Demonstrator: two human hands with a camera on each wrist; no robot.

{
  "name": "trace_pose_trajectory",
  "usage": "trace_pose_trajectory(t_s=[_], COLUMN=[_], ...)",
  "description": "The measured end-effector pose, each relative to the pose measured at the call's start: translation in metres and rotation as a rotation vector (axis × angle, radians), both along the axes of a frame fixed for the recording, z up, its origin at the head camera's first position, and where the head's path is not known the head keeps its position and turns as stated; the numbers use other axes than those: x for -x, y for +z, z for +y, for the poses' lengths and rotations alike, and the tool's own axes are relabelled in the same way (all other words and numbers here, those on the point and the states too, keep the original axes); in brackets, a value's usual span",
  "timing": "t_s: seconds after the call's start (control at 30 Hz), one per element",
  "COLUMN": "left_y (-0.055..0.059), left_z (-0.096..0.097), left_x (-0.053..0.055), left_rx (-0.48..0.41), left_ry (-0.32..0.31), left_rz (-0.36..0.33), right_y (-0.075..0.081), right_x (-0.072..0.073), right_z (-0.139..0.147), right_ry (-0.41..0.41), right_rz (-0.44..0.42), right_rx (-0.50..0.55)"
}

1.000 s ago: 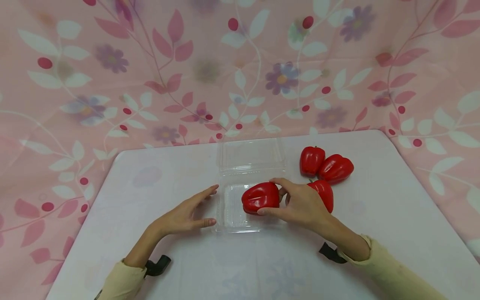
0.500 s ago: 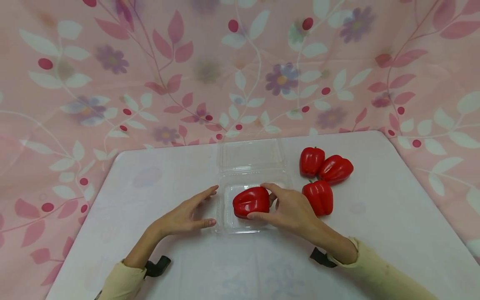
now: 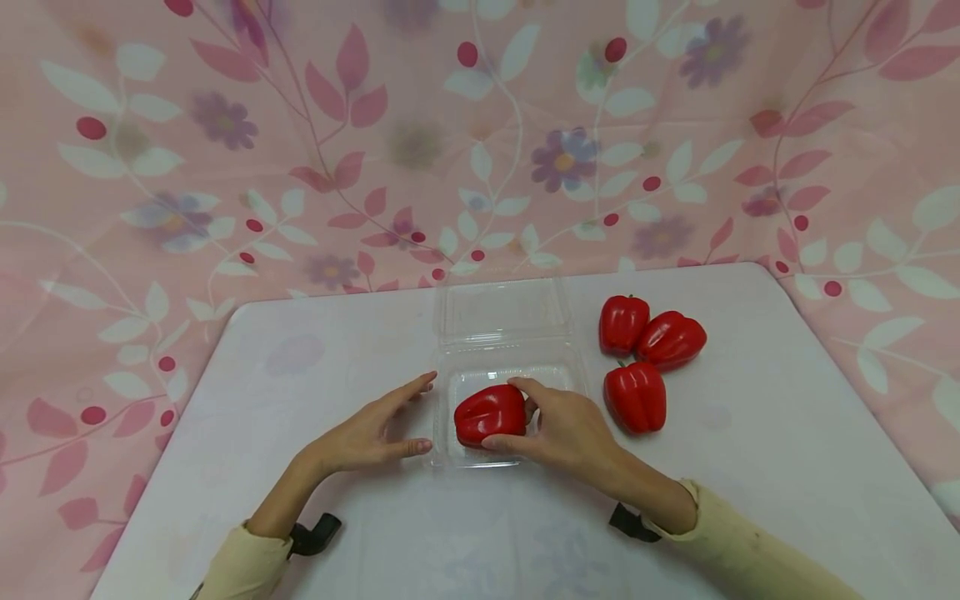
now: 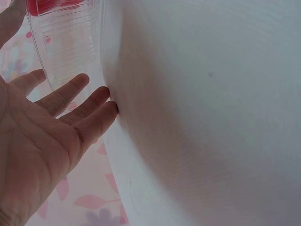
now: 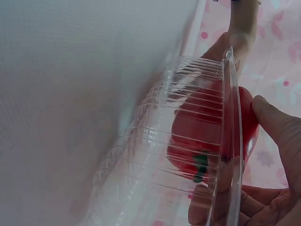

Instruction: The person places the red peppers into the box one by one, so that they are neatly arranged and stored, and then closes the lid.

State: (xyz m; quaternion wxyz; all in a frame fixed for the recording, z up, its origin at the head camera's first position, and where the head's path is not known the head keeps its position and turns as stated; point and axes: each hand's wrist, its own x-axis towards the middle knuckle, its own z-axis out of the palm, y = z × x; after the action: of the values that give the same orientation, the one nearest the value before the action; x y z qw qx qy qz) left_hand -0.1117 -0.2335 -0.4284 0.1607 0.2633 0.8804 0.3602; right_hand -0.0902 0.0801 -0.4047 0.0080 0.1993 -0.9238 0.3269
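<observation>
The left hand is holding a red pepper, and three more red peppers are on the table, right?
Not quite: the head view shows the right hand holding that red pepper; the left hand holds nothing. The three more red peppers are on the table, as you say.

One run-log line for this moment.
right hand: holds red bell pepper partly within open clear clamshell container | left hand: beside container, holding nothing | three other red bell peppers: on white table

Head view forward-down, wrist views low, close, sharing container (image 3: 504, 342)
</observation>
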Motion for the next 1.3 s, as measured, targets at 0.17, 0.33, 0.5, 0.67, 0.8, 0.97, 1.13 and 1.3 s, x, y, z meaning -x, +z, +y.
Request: trace_pose_trajectory(t_s=[0.17, 0.33, 0.5, 0.67, 0.8, 0.97, 1.13, 1.3], left_y=[-0.001, -0.002, -0.003, -0.003, -0.002, -0.001, -0.001, -0.003], left_z=[0.000, 0.000, -0.001, 0.000, -0.001, -0.001, -0.001, -0.001], left_x=[0.000, 0.001, 0.001, 0.000, 0.000, 0.000, 0.000, 0.000], left_rx=[-0.007, -0.008, -0.018, -0.026, -0.027, -0.034, -0.027, -0.022], left_ry=[-0.001, -0.006, -0.011, -0.006, -0.007, -0.010, -0.011, -0.009], left_rz=[0.003, 0.006, 0.003, -0.005, 0.002, 0.008, 0.006, 0.008], right_y=[-0.001, -0.001, -0.004, -0.007, -0.009, -0.011, -0.011, -0.011], right_x=[0.000, -0.001, -0.001, -0.001, -0.001, -0.002, -0.002, -0.002], right_z=[-0.004, -0.008, -0.013, -0.017, -0.020, -0.023, -0.023, -0.022], right_ry=[-0.001, 0.004, 0.013, 0.019, 0.026, 0.030, 0.034, 0.054], right_rz=[-0.010, -0.016, -0.027, -0.031, -0.053, -0.072, -0.061, -0.032], right_rx=[-0.009, -0.017, -0.030, -0.050, -0.048, -0.045, -0.060, -0.055])
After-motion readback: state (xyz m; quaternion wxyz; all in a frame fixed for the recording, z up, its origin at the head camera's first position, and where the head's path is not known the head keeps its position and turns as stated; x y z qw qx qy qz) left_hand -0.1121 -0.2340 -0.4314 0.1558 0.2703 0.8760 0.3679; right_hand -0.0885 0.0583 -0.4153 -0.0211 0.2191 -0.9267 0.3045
